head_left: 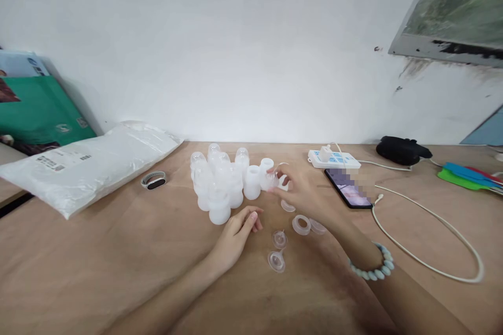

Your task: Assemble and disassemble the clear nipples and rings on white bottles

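Observation:
My right hand (291,186), with a beaded bracelet on the wrist, pinches a small clear piece (272,180) beside the open white bottles. My left hand (239,230) is near the table surface with its fingers curled; whether anything is in them is hidden. Several white bottles with clear domed caps (219,204) stand grouped left of centre. Next to them are uncapped bottles (252,183), one partly behind my right fingers. Clear discs with a raised centre (276,261), a translucent ring (301,224) and a thin clear disc (318,226) lie in front.
On the table (157,251) at left are a white plastic package (94,159) and a grey wristband (154,180). At right are a power strip (334,159), phone (348,188), looped cable (440,225), black case (403,151) and coloured flat items (467,175).

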A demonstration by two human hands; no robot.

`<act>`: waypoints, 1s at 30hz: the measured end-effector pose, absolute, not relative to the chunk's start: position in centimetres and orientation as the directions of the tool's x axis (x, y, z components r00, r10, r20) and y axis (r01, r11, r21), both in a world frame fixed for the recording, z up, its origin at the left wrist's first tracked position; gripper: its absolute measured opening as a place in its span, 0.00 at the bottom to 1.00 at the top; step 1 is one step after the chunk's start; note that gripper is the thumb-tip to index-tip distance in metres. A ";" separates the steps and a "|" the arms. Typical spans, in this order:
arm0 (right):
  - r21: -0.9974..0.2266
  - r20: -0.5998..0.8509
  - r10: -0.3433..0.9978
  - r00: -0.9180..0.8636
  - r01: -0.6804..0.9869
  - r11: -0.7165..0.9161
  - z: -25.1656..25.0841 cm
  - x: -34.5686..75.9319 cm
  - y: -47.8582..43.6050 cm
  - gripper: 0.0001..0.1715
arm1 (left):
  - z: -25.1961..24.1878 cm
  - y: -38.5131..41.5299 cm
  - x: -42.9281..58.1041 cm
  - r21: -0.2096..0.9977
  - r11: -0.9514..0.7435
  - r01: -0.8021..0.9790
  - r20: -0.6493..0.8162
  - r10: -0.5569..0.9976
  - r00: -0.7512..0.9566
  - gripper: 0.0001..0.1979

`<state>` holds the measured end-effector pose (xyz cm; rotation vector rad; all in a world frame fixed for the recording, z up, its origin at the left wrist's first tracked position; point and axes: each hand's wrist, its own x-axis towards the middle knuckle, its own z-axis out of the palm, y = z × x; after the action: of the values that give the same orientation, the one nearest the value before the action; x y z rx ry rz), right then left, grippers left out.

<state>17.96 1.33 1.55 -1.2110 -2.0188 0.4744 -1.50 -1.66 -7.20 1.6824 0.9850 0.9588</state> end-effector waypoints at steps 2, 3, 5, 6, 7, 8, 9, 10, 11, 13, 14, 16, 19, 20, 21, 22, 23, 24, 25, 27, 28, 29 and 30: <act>-0.564 0.472 0.848 -0.242 0.656 0.501 2.2 17.1 2.3 0.14 | -7.0 -1.8 -1.5 0.948 -0.249 0.201 0.158 0.911 0.382 0.23; -0.529 0.491 0.837 -0.242 0.680 0.508 2.4 16.6 2.8 0.14 | -6.9 -1.8 -1.5 0.947 -0.250 0.203 0.158 0.909 0.385 0.23; -0.477 0.489 0.828 -0.275 0.710 0.518 2.6 15.6 3.9 0.13 | -6.9 -1.9 -1.5 0.947 -0.252 0.199 0.159 0.907 0.389 0.23; -0.461 0.476 0.830 -0.291 0.721 0.518 2.5 15.1 4.4 0.12 | -7.0 -1.9 -1.5 0.948 -0.250 0.195 0.160 0.908 0.388 0.23; -0.450 0.460 0.834 -0.306 0.729 0.515 2.4 14.7 4.8 0.12 | -7.1 -1.9 -1.5 0.950 -0.250 0.190 0.161 0.908 0.386 0.23; -0.441 0.443 0.838 -0.318 0.737 0.512 2.2 14.4 5.2 0.12 | -7.2 -1.9 -1.5 0.950 -0.250 0.187 0.163 0.908 0.386 0.22; -0.436 0.429 0.842 -0.326 0.742 0.509 1.9 14.2 5.5 0.12 | -7.2 -1.9 -1.5 0.950 -0.251 0.186 0.165 0.908 0.385 0.22; -0.433 0.419 0.845 -0.332 0.745 0.507 1.6 14.0 5.6 0.13 | -7.3 -1.9 -1.5 0.949 -0.255 0.188 0.168 0.907 0.386 0.22; -0.429 0.411 0.848 -0.336 0.749 0.505 1.4 14.0 5.7 0.13 | -7.3 -1.9 -1.5 0.947 -0.259 0.191 0.170 0.906 0.388 0.22; -0.424 0.403 0.850 -0.339 0.754 0.502 1.0 14.1 5.3 0.12 | -7.2 -1.9 -1.5 0.943 -0.267 0.199 0.173 0.902 0.395 0.20; -0.422 0.402 0.850 -0.341 0.755 0.502 0.9 14.3 5.0 0.12 | -7.0 -2.0 -1.4 0.939 -0.273 0.207 0.175 0.901 0.396 0.19; -0.416 0.399 0.850 -0.345 0.758 0.503 0.9 14.8 4.1 0.12 | -6.7 -2.2 -1.4 0.925 -0.294 0.242 0.187 0.905 0.382 0.15; -0.445 0.390 0.857 -0.338 0.745 0.496 0.7 15.9 2.7 0.13 | -6.4 -2.9 -1.4 0.868 -0.371 0.331 0.253 0.903 0.347 0.08; -0.474 0.390 0.860 -0.329 0.729 0.493 0.6 16.3 2.3 0.13 | -6.4 -3.1 -1.4 0.835 -0.417 0.359 0.299 0.892 0.339 0.07; -0.511 0.391 0.863 -0.320 0.704 0.493 0.4 16.8 1.9 0.13 | -6.4 -3.3 -1.4 0.795 -0.471 0.383 0.358 0.873 0.331 0.07; -0.554 0.392 0.864 -0.316 0.669 0.496 0.2 17.2 1.5 0.13 | -6.5 -3.5 -1.4 0.749 -0.526 0.403 0.421 0.847 0.325 0.08; -0.600 0.390 0.864 -0.317 0.624 0.500 0.0 17.6 1.2 0.13 | -6.6 -3.6 -1.4 0.703 -0.574 0.419 0.478 0.818 0.319 0.11; -0.645 0.383 0.865 -0.325 0.576 0.502 -0.2 18.0 0.9 0.13 | -6.8 -3.6 -1.4 0.667 -0.606 0.433 0.519 0.795 0.314 0.14; -0.689 0.369 0.866 -0.338 0.526 0.498 -0.4 18.3 0.6 0.13 | -6.9 -3.6 -1.4 0.647 -0.621 0.443 0.537 0.783 0.314 0.18; -0.763 0.328 0.870 -0.368 0.440 0.474 -0.7 18.8 0.1 0.14 | -7.2 -3.5 -1.4 0.651 -0.604 0.459 0.500 0.797 0.339 0.26; -0.786 0.309 0.872 -0.380 0.414 0.459 -0.9 19.0 -0.1 0.15 | -7.3 -3.3 -1.4 0.670 -0.577 0.467 0.454 0.816 0.357 0.29; -0.799 0.294 0.873 -0.390 0.400 0.448 -1.0 19.2 -0.2 0.16 | -7.3 -3.2 -1.4 0.693 -0.544 0.473 0.403 0.836 0.372 0.30; -0.806 0.282 0.873 -0.398 0.395 0.441 -1.2 19.3 -0.3 0.18 | -7.3 -3.1 -1.4 0.715 -0.511 0.477 0.357 0.854 0.379 0.31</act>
<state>19.33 -0.27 -1.22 -1.0636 -1.9788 0.8515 -1.42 -3.10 -7.33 2.1388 1.1428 0.9873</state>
